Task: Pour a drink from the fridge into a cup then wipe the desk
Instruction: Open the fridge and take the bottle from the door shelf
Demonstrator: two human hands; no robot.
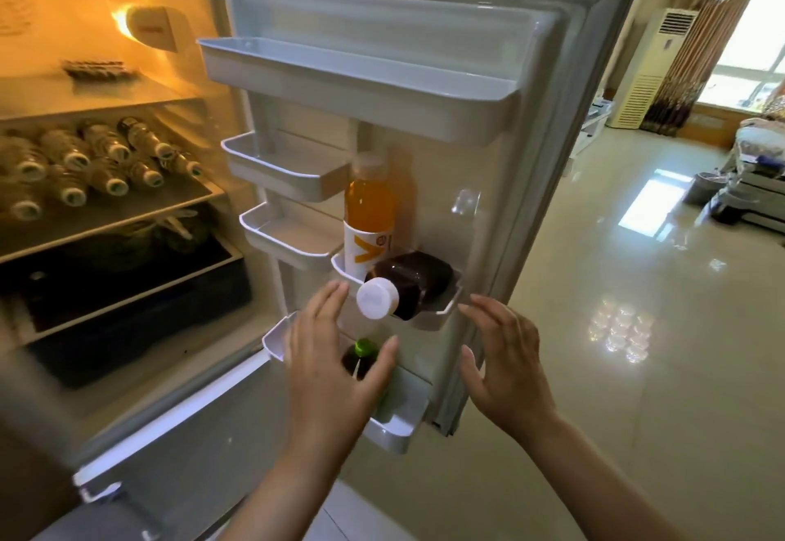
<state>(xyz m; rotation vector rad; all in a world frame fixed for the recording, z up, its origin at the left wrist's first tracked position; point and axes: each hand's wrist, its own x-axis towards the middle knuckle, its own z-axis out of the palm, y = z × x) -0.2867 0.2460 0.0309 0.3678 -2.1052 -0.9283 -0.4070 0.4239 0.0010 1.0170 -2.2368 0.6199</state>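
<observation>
The fridge door [531, 158] stands open in front of me. In a door bin [441, 315] an orange drink bottle [368, 209] stands upright, and a dark drink bottle [408, 285] with a white cap leans toward me. Below, a green-capped bottle [361, 355] shows partly behind my left hand [335, 362]. That hand is open, fingers spread, just under the white cap. My right hand [505, 362] is open too, at the door's right edge, holding nothing. No cup is in view.
Inside the fridge at left, several bottles [85, 166] lie on a shelf above a dark drawer [127, 298]. The upper door bins [361, 86] hold nothing. To the right is a glossy tiled floor [637, 328], a standing air conditioner [654, 69] and furniture [756, 175].
</observation>
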